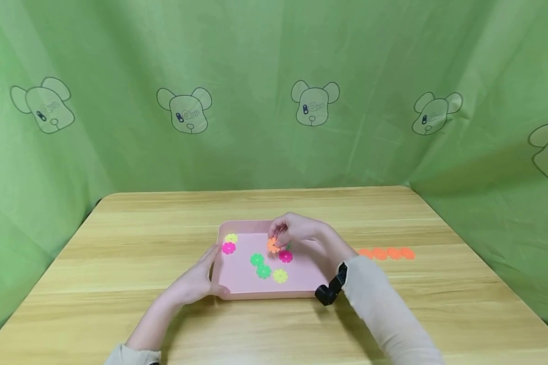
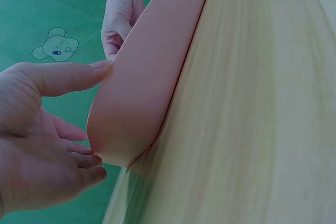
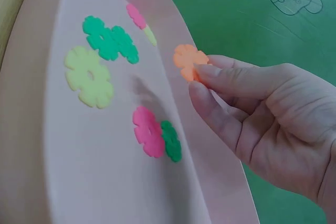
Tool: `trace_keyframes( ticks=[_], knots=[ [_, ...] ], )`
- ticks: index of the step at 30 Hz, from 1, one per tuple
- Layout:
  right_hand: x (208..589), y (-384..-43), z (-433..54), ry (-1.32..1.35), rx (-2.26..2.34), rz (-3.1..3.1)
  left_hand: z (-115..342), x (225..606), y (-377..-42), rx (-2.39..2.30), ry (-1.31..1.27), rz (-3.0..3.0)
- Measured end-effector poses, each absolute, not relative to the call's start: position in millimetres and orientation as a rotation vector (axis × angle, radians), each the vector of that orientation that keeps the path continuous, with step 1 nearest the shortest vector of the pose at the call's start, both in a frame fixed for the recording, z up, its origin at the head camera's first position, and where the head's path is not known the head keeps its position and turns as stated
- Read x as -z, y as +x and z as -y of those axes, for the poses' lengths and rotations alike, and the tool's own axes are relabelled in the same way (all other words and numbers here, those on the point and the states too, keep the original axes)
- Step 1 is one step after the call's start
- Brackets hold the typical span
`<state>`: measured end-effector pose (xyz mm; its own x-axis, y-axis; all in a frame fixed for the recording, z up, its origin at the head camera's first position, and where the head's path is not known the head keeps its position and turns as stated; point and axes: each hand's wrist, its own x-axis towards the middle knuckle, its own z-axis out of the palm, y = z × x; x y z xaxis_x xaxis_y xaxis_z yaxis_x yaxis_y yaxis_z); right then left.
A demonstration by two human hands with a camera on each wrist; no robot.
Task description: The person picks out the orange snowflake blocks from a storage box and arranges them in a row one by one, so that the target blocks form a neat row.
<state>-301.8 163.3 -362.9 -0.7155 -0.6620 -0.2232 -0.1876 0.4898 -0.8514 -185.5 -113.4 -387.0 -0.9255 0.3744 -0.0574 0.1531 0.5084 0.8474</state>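
My right hand (image 1: 298, 226) pinches an orange flower-shaped plastic disc (image 3: 187, 60) between thumb and fingertips, raised over the pink tray (image 1: 237, 286). My left hand (image 1: 195, 280) touches the tray's left end, its thumb straight and spread well apart from the other fingers. In the tray lie two green discs (image 1: 257, 260) that touch or overlap, and a yellow disc (image 3: 88, 77) near them. A pink disc (image 3: 149, 132) and a dark green disc (image 3: 171, 141) lie close together below my right hand. At the far left corner, another pink disc (image 1: 229, 248) adjoins a yellow disc (image 1: 231, 237).
Right of the tray, several orange discs (image 1: 386, 253) lie in a row on the wooden table (image 1: 438, 304), partly behind my right forearm. A black wrist camera (image 1: 331, 290) hangs by the tray's right front corner. Green curtains (image 1: 251, 152) enclose the table's back and sides.
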Motion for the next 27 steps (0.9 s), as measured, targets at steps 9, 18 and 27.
trace_keyframes(
  ticks=[9, 18, 27],
  knots=[
    [359, -300, -177, -0.819, 1.18, -2.282, 113, 389, -186, -1.386, 0.461, -2.529],
    [350, -296, -202, -0.75, 1.231, -2.328, 112, 388, -187, -1.376, 0.454, -2.532],
    [347, -285, -238, -0.645, 1.343, -2.35, 113, 388, -187, -1.378, 0.44, -2.522]
  ],
)
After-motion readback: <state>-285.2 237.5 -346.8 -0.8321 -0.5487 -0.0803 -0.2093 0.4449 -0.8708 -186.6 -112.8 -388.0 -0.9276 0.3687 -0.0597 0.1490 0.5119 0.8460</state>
